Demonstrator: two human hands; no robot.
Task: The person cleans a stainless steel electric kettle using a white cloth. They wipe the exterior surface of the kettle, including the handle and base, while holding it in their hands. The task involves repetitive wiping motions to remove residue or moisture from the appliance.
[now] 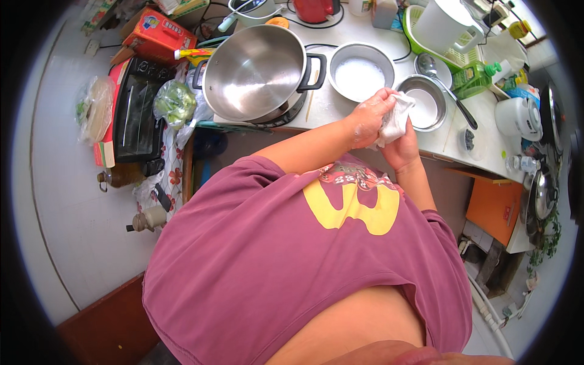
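A bunched white cloth [396,119] is held between my two hands, over the counter's front edge. My left hand [370,119] grips its left and upper side, with suds on the skin. My right hand [401,145] holds it from below on the right. Just behind, a metal basin [360,73] contains cloudy, foamy water. Right beside the cloth stands a smaller steel bowl [423,102] with whitish liquid in it. A large steel pot [255,73] with black handles is tilted on a cooktop to the left.
A ladle [447,89] with a black handle lies right of the bowl. Behind it are a green basket [413,27] and a green soap bottle [477,80]. A small cup [467,139] sits near the front edge. At left are a black toaster oven [139,112] and bagged vegetables [175,104].
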